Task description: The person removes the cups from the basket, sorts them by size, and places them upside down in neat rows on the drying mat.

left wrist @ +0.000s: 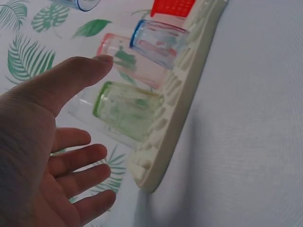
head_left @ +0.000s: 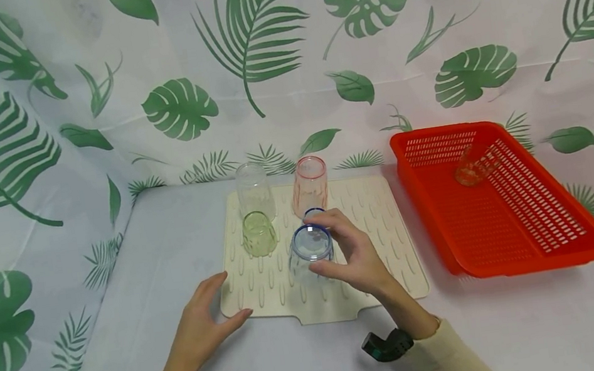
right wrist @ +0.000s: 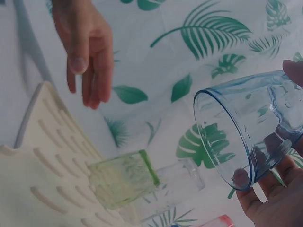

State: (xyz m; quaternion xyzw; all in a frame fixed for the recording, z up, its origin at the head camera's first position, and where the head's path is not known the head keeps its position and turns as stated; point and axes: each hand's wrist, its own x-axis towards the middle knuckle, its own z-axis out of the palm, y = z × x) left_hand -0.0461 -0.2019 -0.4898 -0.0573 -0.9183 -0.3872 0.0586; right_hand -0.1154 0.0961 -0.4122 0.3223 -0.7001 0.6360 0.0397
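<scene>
My right hand (head_left: 358, 253) grips a blue-rimmed drinking glass (head_left: 302, 261) between thumb and fingers, above a cream drying mat (head_left: 371, 226). In the right wrist view this glass (right wrist: 232, 127) is tilted, its wide mouth facing left. My left hand (head_left: 197, 326) hovers by the mat's near left corner, fingers spread and holding nothing. On the mat stand a small green glass (head_left: 260, 241), a tall clear glass (head_left: 253, 185), a tall pink glass (head_left: 309, 184) and a second blue-rimmed glass (left wrist: 158, 45). The held glass mostly hides that second blue one in the head view.
A red plastic basket (head_left: 486, 235) sits on the table right of the mat, with one glass (head_left: 472, 172) inside near its back. Behind the table hangs a white cloth (head_left: 299, 122) printed with green leaves. The mat has raised ridges and a front tab (head_left: 328, 315).
</scene>
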